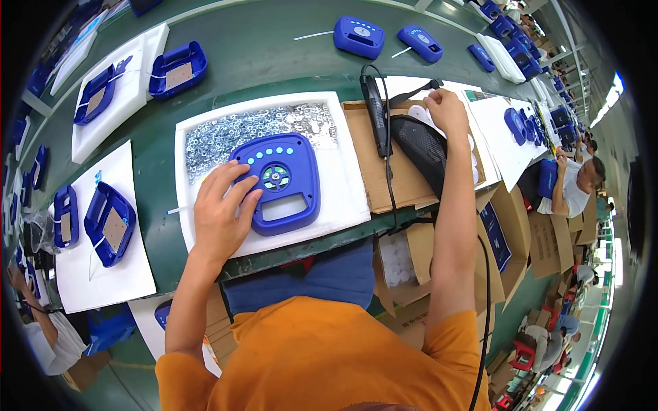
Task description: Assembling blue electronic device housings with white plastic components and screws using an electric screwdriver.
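Note:
A blue plastic casing [306, 179] with a handle opening, a row of light green buttons and a round centre lies on a white foam tray [343, 198]. My left hand [223, 205] rests on the casing's left side, its fingers apart. Beyond the casing, many small metal nuts or washers [226, 137] and paler metal pieces [312, 122] fill the tray. My right hand [447, 109] reaches over an open cardboard box [367, 154] holding white round parts [418, 113]. Its fingers are drawn together beside a black strap [411, 92]; what they grip, if anything, is hidden.
A black electric screwdriver [375, 109] with a cord and a black mesh pouch [418, 147] lie on the cardboard box. Blue shells [110, 222] sit on white boards at left. More casings [359, 37] stand on the green belt ahead. A co-worker [572, 181] sits at right.

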The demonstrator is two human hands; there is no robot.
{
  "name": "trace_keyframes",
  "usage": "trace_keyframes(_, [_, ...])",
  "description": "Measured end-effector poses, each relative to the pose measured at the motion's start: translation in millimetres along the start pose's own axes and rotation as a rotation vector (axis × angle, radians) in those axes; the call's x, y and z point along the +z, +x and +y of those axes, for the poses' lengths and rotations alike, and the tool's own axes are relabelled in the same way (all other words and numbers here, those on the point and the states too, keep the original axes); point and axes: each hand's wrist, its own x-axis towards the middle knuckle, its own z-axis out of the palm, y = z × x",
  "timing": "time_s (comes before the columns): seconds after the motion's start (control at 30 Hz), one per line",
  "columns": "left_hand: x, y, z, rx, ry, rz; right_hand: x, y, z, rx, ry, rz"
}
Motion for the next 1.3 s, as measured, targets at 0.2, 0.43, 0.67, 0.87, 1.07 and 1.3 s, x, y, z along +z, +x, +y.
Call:
trace_keyframes(0.2, [12.6,-1.2,-12.3,-0.094,-0.224,0.142,18.1,14.9,-13.8,0.137,-0.470,-0.337])
trace_keyframes(0.43, [10.3,0.2,-8.6,-0.059,-0.198,0.144,39.3,18.3,3.3,0.060,-0.517,-0.247])
trace_keyframes(0.67, [9.3,-3.4,-9.9,-0.078,-0.216,0.104,21.3,15.8,-14.0,0.135,-0.514,-0.332])
trace_keyframes(0.87, [6.8,-1.1,-4.5,-0.018,-0.187,0.086,-9.7,-31.7,-37.6,-0.396,0.167,-0.038])
trace_keyframes(1.07, [5.3,-3.4,-4.1,0.029,-0.185,-0.008,-3.1,-149.6,-167.3,-0.732,0.558,-0.338])
trace_keyframes(1.3, [5.4,-3.6,-4.0,0.044,-0.169,0.017,23.8,-175.5,-193.6,-0.803,0.628,-0.327])
